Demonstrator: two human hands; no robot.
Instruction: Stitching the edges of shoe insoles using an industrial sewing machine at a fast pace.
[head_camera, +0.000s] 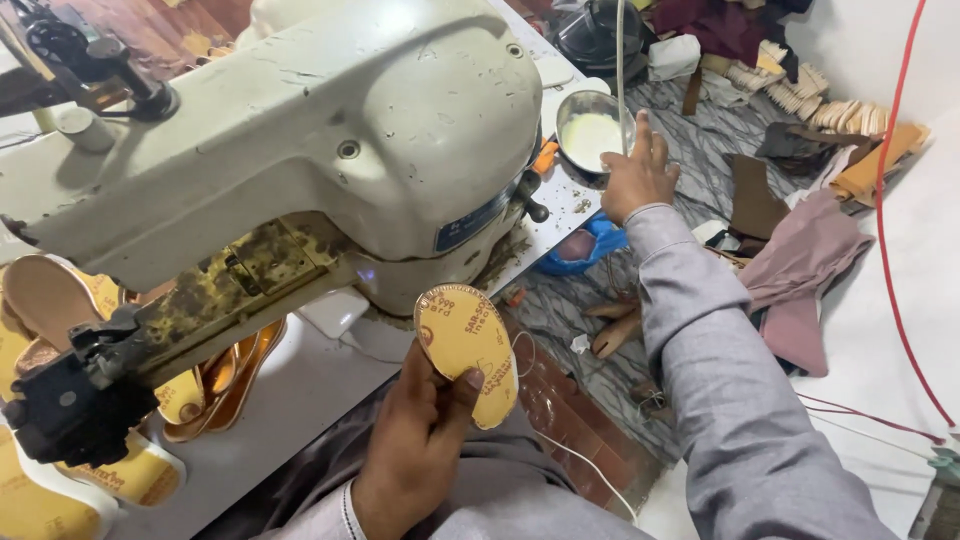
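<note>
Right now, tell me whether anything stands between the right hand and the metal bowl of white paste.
Nothing visible does. The right hand reaches out beside the metal bowl, fingers close to its rim. The left hand holds a yellow insole apart, near the sewing machine.

- A large cream sewing machine (300, 130) fills the upper left and centre of the frame, blocking passage there.
- Its dark lower arm (120, 370) juts toward lower left, crowded by yellow insoles (140, 470).
- A bare strip of white table (300, 390) lies open below the machine.
- At upper centre, the right hand (640, 175) reaches beside a metal bowl (590, 130).
- Fabric scraps (800, 260) clutter the right side.
</note>
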